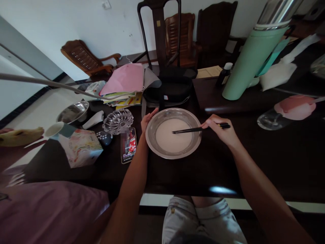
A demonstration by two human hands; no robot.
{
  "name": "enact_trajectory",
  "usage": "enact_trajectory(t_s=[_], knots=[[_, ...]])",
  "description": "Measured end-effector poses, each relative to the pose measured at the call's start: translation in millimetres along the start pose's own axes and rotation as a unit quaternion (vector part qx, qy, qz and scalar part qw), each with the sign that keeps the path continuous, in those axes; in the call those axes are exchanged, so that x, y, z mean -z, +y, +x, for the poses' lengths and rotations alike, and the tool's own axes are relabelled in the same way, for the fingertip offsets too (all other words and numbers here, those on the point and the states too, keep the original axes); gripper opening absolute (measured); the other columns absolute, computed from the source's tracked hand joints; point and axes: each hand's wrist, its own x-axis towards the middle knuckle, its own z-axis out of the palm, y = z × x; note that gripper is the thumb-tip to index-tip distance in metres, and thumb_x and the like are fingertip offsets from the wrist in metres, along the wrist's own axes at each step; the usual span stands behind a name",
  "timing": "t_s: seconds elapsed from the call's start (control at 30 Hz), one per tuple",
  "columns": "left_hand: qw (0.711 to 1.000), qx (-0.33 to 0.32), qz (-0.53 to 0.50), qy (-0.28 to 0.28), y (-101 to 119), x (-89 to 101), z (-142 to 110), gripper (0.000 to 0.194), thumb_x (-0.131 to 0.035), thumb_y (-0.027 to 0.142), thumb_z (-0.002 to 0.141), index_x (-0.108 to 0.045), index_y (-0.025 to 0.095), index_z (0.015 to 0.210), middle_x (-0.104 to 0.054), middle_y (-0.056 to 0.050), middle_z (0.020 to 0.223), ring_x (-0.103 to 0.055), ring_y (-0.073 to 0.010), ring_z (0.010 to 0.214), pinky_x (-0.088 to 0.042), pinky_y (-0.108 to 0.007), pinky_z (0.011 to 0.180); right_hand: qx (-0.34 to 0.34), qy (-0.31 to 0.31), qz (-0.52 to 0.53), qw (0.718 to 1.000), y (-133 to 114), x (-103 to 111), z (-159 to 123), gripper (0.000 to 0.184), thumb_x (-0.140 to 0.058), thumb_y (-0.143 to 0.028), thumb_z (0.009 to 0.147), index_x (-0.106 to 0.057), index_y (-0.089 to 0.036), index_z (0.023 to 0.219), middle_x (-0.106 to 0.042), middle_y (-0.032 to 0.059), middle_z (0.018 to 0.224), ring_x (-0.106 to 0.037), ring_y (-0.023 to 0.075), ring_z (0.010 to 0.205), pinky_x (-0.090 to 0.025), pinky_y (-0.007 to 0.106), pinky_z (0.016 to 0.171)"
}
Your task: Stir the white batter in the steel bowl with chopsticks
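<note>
A metal bowl (173, 155) stands on the dark table in front of me, with a milky white liquid (170, 142) in it. My left hand (148, 119) rests against the bowl's left rim, its fingers stretched along the outside. In my right hand (218, 127) are black chopsticks (188, 130), gripped near their thick ends. They slant left across the bowl's right rim, and their tips reach the liquid near its middle. Left of the bowl lies a phone (129, 145) with its screen lit.
A glass dish (118, 121), a floral tissue box (81, 147), a cup (59, 129) and another metal bowl (73, 113) stand at left. Pink folders (124, 78) lie behind. A green thermos (250, 62) and a pink-lidded jar (286, 112) are at right. Another person's sleeve (50, 210) shows lower left.
</note>
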Motion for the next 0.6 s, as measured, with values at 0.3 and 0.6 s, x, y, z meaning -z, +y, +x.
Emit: enact_trajectory(t_s=[0.3,0.6], knots=[[1.000,-0.001,-0.012,0.005,0.0,-2.4,-0.6,0.058,-0.039,0.032,0.094,-0.052,0.009,0.145,-0.078,-0.009,0.093,-0.073,-0.0243,0.089,-0.051,-0.038,0.095,0.024,-0.046,-0.017,0.998,1.2,-4.2,0.0,0.021,-0.065,-0.039,0.093,-0.078,-0.029,0.079,-0.078,0.0019,0.084,-0.068,0.0208,0.084,-0.050,0.037,0.079],[1.000,-0.003,-0.016,0.009,1.0,-4.3,-2.5,0.057,-0.038,0.031,0.095,-0.052,0.009,0.146,-0.078,-0.009,0.094,-0.073,-0.0248,0.091,-0.052,-0.038,0.094,0.021,-0.067,-0.011,0.997,0.8,-3.9,0.7,0.023,-0.065,-0.041,0.092,-0.078,-0.029,0.077,-0.078,0.0019,0.082,-0.067,0.0212,0.081,-0.050,0.038,0.077]])
